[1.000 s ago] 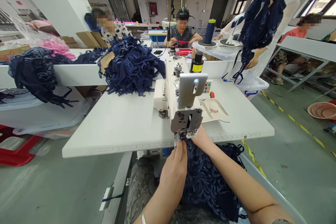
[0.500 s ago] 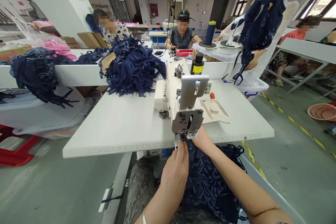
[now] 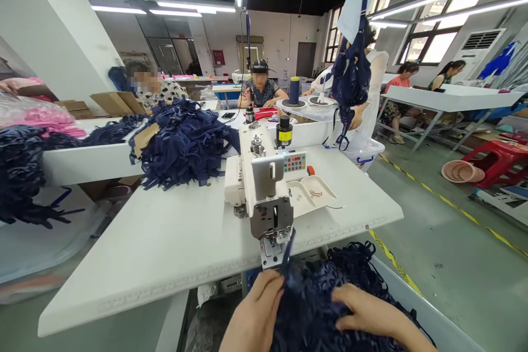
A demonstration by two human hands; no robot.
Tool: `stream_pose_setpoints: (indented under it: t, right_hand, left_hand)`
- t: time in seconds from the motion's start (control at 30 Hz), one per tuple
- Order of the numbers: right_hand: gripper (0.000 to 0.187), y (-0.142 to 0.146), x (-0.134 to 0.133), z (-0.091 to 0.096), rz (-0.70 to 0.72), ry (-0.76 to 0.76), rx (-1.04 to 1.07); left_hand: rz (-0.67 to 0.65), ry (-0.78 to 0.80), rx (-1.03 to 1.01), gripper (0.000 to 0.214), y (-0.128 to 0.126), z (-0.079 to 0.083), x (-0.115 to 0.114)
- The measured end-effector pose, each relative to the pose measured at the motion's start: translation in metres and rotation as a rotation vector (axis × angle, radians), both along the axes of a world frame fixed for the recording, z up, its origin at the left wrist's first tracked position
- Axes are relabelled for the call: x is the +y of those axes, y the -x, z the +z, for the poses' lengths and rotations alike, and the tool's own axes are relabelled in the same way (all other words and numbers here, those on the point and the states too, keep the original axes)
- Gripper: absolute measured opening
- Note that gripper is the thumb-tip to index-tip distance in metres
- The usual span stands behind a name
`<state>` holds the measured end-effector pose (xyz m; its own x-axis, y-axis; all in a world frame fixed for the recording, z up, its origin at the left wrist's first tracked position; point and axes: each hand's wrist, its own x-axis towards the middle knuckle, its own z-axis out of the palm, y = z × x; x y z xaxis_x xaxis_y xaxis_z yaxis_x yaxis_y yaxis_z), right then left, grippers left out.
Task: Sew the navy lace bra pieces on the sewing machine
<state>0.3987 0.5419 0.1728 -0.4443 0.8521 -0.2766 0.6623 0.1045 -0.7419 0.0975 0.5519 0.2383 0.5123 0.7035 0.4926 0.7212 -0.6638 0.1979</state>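
A white sewing machine [image 3: 264,187] stands on a white table [image 3: 173,242], its head facing me. A heap of navy blue lace fabric [image 3: 330,297] lies in my lap below the table edge. My left hand [image 3: 256,313] is closed in a pinch on a navy strip that runs up to the machine's foot. My right hand [image 3: 363,313] lies on top of the fabric heap with its fingers bent into it.
A pile of navy strips [image 3: 185,143] sits on the table's far left, more navy fabric [image 3: 20,176] further left. A small white tray [image 3: 309,192] lies right of the machine. Other people sit at tables behind. A red stool [image 3: 495,159] and pink basket [image 3: 460,171] stand right.
The view has tilted up and back. Both hands have drawn away from the machine's foot toward me; my right hand now rests on the fabric heap.
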Motion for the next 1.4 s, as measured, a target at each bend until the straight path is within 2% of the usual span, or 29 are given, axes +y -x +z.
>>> stream_pose_setpoints:
  t: [0.07, 0.1, 0.17, 0.23, 0.27, 0.33, 0.4, 0.43, 0.47, 0.5, 0.57, 0.67, 0.73, 0.83, 0.9, 0.97, 1.07, 1.27, 1.4]
  right_hand:
    - [0.011, -0.032, -0.013, 0.010, 0.049, 0.125, -0.043]
    - [0.012, -0.046, -0.018, 0.019, 0.047, 0.213, -0.018]
    - [0.030, -0.065, -0.023, 0.041, 0.008, 0.363, 0.086]
    - [0.048, -0.064, -0.022, 0.062, 0.014, 0.367, 0.192]
    - [0.053, -0.055, -0.020, 0.071, 0.047, 0.319, 0.232]
    - [0.054, -0.024, -0.013, 0.087, 0.149, 0.182, 0.273]
    - [0.041, 0.015, -0.003, 0.098, 0.252, 0.028, 0.301]
    - [0.032, 0.034, 0.002, 0.103, 0.302, -0.016, 0.312]
    - [0.025, 0.049, 0.008, 0.107, 0.334, -0.011, 0.343]
    - [0.021, 0.062, 0.015, 0.110, 0.338, -0.011, 0.375]
    - [0.018, 0.078, 0.031, 0.112, 0.260, -0.029, 0.437]
    - [0.013, 0.089, 0.059, 0.102, 0.034, -0.157, 0.499]
    - [0.013, 0.097, 0.076, 0.090, -0.064, -0.232, 0.540]
    - [0.012, 0.111, 0.093, 0.072, -0.174, -0.287, 0.584]
    - [0.013, 0.117, 0.100, 0.065, -0.254, -0.312, 0.594]
    - [0.014, 0.120, 0.105, 0.062, -0.287, -0.356, 0.585]
    - [0.016, 0.120, 0.109, 0.062, -0.276, -0.393, 0.567]
    - [0.024, 0.124, 0.117, 0.063, -0.284, -0.452, 0.547]
    - [0.023, 0.128, 0.122, 0.063, -0.286, -0.483, 0.493]
  left_hand:
    - [-0.112, 0.194, -0.089, 0.027, 0.022, 0.003, -0.004]
    - [-0.140, 0.303, -0.124, 0.024, 0.034, -0.001, -0.005]
    - [-0.087, 0.454, -0.172, 0.022, 0.050, -0.016, -0.006]
    - [0.047, 0.448, -0.180, 0.021, 0.053, -0.033, -0.007]
    - [0.066, 0.435, -0.194, 0.023, 0.047, -0.039, -0.009]
    - [-0.049, 0.491, -0.256, 0.042, 0.026, -0.039, -0.015]
    - [-0.269, 0.717, -0.356, 0.058, 0.000, -0.024, -0.022]
    - [-0.313, 0.843, -0.428, 0.059, -0.011, -0.013, -0.025]
    - [-0.331, 0.948, -0.503, 0.057, -0.019, -0.003, -0.026]
    - [-0.288, 1.013, -0.569, 0.052, -0.023, 0.007, -0.026]
    - [-0.132, 1.040, -0.618, 0.044, -0.021, 0.019, -0.021]
    - [0.090, 0.925, -0.524, 0.041, -0.004, 0.023, -0.008]
    - [0.202, 0.786, -0.435, 0.035, 0.005, 0.021, 0.001]
    - [0.353, 0.395, -0.263, 0.029, 0.005, 0.015, 0.011]
    - [0.339, 0.087, -0.149, 0.028, 0.001, 0.010, 0.015]
    - [0.218, -0.104, -0.053, 0.030, -0.004, 0.006, 0.015]
    - [0.111, -0.144, 0.011, 0.031, -0.009, -0.001, 0.011]
    - [0.188, -0.187, 0.033, 0.036, -0.016, -0.015, 0.004]
    - [0.232, -0.188, 0.047, 0.040, -0.023, -0.023, 0.002]
